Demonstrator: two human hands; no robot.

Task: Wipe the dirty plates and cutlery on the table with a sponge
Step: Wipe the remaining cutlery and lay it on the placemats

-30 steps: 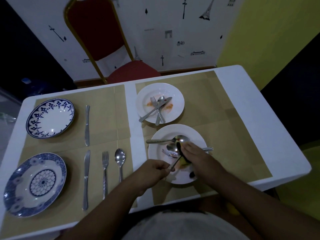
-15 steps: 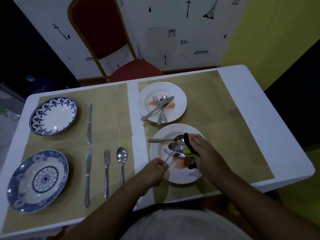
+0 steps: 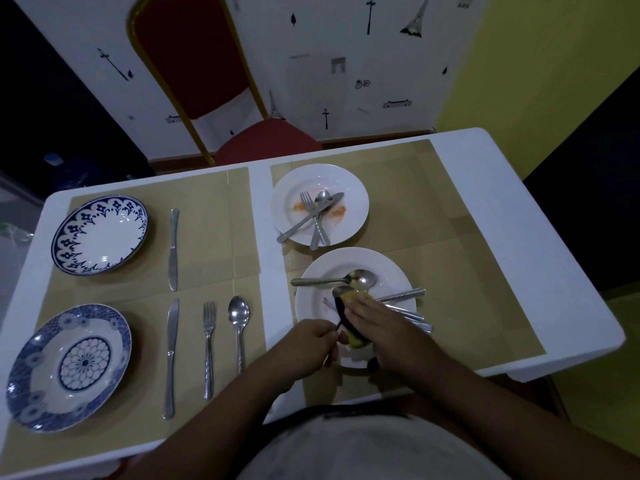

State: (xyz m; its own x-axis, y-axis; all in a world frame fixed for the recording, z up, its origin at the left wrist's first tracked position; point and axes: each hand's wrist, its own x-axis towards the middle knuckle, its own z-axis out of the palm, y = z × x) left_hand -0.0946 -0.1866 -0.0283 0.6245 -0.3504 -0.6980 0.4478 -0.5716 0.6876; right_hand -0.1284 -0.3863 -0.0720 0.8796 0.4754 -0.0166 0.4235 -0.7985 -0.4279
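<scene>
A white plate [image 3: 332,265] lies near the table's front right with a spoon [image 3: 360,279] and other cutlery on it. My right hand [image 3: 374,318] presses a yellow and black sponge [image 3: 348,317] onto a piece of cutlery over this plate. My left hand [image 3: 311,341] pinches the handle end of that piece; whether it is a fork or a knife is hidden. Behind it stands a second white plate [image 3: 353,188] with orange smears, a fork, a spoon and a knife [image 3: 311,216] crossed on it.
On the left mats lie two blue patterned plates [image 3: 100,233] [image 3: 69,368], two knives [image 3: 173,249] [image 3: 170,358], a fork [image 3: 208,348] and a spoon [image 3: 239,327]. A red chair [image 3: 266,140] stands behind the white table [image 3: 519,237].
My right hand slid the sponge up along the held cutlery, then back down toward my left hand. The left hand kept its grip on the handle.
</scene>
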